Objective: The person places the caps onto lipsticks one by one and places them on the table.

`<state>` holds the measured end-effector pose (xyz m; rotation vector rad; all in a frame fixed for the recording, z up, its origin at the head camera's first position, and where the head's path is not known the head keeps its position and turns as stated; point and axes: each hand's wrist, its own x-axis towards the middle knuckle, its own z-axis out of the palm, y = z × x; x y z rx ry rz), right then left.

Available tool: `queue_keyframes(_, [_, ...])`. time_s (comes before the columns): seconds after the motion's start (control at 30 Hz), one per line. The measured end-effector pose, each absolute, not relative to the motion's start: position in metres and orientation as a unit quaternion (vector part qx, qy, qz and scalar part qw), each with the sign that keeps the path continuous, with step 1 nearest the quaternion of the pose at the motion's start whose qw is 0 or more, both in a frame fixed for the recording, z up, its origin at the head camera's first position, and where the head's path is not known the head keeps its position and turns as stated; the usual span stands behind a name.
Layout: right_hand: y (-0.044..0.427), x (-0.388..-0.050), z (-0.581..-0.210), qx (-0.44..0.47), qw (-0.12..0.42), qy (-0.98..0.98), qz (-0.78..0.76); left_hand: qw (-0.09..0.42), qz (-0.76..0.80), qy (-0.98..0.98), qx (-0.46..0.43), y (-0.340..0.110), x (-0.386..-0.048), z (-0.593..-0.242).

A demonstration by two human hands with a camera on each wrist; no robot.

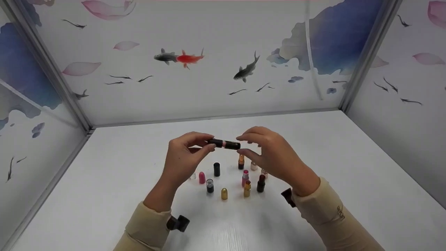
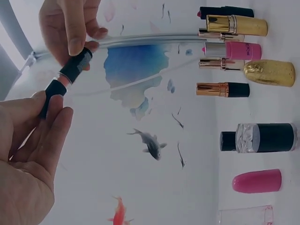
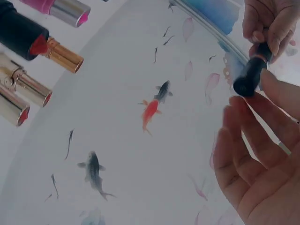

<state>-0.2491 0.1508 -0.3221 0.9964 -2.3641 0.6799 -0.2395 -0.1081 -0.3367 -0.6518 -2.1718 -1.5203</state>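
Observation:
My left hand [image 1: 184,157] pinches one end of a black lipstick tube [image 1: 224,144], which has a pink band round its middle. The tube is held nearly level above the table. At its other end is my right hand [image 1: 275,153], its thumb and fingers parted around that end. The thumb appears to touch the tube, while the fingers [image 3: 246,150] stay fairly straight. Below the hands stand uncapped lipsticks, among them a gold one [image 1: 247,189], a pink one [image 1: 245,179] and a dark one with a red tip [image 1: 261,184].
Left of the lipsticks stand loose caps: a black one [image 1: 216,169], a pink one [image 1: 202,178], a gold one [image 1: 224,194] and a clear-topped dark one [image 1: 209,186]. A black and copper lipstick [image 1: 241,163] stands farther back. Printed panels [image 1: 216,94] enclose the white table [image 1: 115,181].

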Motion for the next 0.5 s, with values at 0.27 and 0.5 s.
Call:
queue_keyframes(0.27, [0.175, -0.263, -0.319, 0.330, 0.210, -0.897, 0.205, 0.268, -0.520, -0.785, -0.206, -0.134, -0.248, -0.332])
queue_keyframes(0.5, [0.189, -0.271, -0.316, 0.279, 0.158, -0.931, 0.175, 0.310, -0.472, -0.803, -0.190, -0.158, -0.255, -0.331])
